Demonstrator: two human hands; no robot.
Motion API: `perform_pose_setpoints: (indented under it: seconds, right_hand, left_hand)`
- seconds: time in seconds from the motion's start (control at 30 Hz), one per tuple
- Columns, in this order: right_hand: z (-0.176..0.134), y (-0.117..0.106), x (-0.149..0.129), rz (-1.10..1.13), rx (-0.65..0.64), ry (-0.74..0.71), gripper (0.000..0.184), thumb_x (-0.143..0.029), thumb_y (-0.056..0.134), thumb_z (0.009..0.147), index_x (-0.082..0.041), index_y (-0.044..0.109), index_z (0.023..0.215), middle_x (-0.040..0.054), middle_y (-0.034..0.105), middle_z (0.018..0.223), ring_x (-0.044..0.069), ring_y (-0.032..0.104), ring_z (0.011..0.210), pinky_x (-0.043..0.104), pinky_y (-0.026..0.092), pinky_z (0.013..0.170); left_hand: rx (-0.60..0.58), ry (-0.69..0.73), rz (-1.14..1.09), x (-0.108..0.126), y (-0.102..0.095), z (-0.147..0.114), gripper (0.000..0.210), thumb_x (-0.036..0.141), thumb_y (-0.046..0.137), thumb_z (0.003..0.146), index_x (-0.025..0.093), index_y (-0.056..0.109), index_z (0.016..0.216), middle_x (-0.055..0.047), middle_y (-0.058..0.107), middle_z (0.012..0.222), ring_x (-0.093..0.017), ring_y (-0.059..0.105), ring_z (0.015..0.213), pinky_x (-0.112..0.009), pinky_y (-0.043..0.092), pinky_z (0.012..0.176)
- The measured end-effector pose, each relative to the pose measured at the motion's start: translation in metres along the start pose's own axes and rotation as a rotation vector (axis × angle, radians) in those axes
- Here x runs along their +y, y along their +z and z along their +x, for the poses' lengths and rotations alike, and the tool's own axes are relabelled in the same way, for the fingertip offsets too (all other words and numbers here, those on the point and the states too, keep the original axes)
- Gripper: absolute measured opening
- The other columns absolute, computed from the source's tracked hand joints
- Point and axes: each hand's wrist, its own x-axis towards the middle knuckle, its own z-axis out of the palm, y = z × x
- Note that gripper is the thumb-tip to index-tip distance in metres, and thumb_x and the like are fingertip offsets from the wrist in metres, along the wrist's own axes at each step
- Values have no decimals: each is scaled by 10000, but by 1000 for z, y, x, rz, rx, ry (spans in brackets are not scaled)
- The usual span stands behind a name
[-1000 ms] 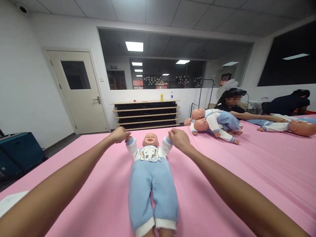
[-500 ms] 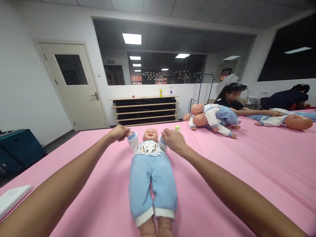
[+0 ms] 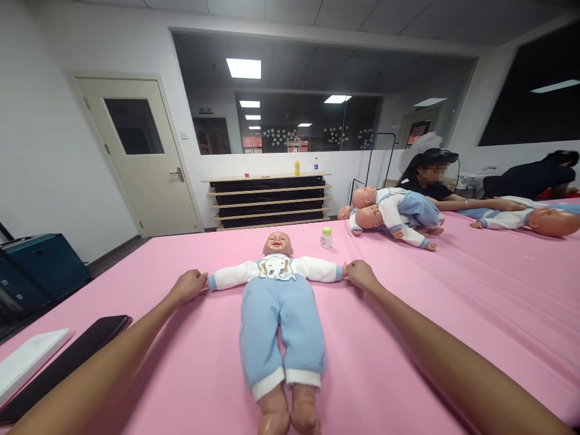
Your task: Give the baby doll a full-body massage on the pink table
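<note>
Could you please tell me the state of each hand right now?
Left hand: closed, holding one doll hand.
Right hand: closed, holding the other doll hand.

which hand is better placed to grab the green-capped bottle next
The right hand, most likely: it and the bottle are on the same side of the doll, with the left hand on the other. Both hold the doll by its hands, so either would first have to let go.

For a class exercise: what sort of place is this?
Probably a baby-care training room: a plastic baby doll in blue-and-white clothes, a pile of similarly dressed dolls, a pink cloth-covered table.
</note>
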Motion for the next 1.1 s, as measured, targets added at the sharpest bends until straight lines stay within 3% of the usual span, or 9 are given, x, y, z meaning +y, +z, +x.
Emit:
perform_pose_setpoints:
  seconds: [0.13,0.23,0.33,0.5,0.6,0.73,0.87,0.97,1.1]
  right_hand:
    - [-9,-10,10,-34,-5,13,278,-282,555,859,-67,690,973,148,689,823,194,642,687,250,424,600]
    - [-36,-13,12,-105,174,-102,432,-331,541,878,-88,591,1232,193,613,1160,233,632,944,286,460,769]
    - [-93,-13,-6,-82,302,-499,320,-320,469,921,-149,608,1153,144,600,1118,217,604,948,310,463,819]
    - [-213,-4,-44,24,124,-1372,132,-294,516,899,-226,604,829,44,558,674,184,491,616,338,398,585]
    - [-250,3,-49,-60,68,-1686,101,-257,548,871,-196,615,827,27,526,616,165,434,542,335,338,512]
    - [-255,12,-46,-173,115,-1700,146,-251,531,896,-163,580,790,25,533,630,150,425,523,323,289,494]
    - [-245,19,-41,-244,94,-1656,111,-203,506,893,-164,557,802,28,547,658,148,430,548,320,279,521]
    - [-232,22,-39,-287,72,-1622,160,-276,494,911,-170,553,807,28,539,663,156,428,575,331,279,540]
    - [-204,22,-39,-358,31,-1538,240,-385,481,915,-195,526,776,31,546,690,176,449,629,353,275,569]
  left_hand:
    - [152,14,197,8,-18,-18,429,547,480,831,159,589,977,-131,645,794,-280,603,715,-291,352,564]
    - [232,213,422,31,-10,-66,497,535,461,865,210,547,1230,-118,673,902,-298,619,832,-304,378,631]
    - [209,577,456,63,20,-142,402,500,478,881,284,609,1194,-102,669,897,-264,617,777,-346,422,661]
    - [88,1205,422,87,89,-252,335,392,551,872,323,643,1187,-149,659,823,-236,580,636,-369,434,507]
    - [99,1281,510,80,115,-274,456,348,542,883,245,556,1327,-149,648,780,-213,582,610,-314,408,443]
    - [158,1094,748,62,124,-271,545,319,549,895,172,450,1410,-72,638,771,-180,609,646,-260,454,503]
    - [180,1099,791,54,124,-262,512,332,572,896,224,469,1386,-27,643,739,-161,612,608,-226,450,495]
    - [90,1093,705,65,115,-252,467,328,542,913,219,494,1365,-29,679,771,-160,628,594,-231,466,486]
    - [-105,996,535,88,94,-235,377,308,443,965,247,531,1326,-41,719,1055,-154,690,709,-252,560,639]
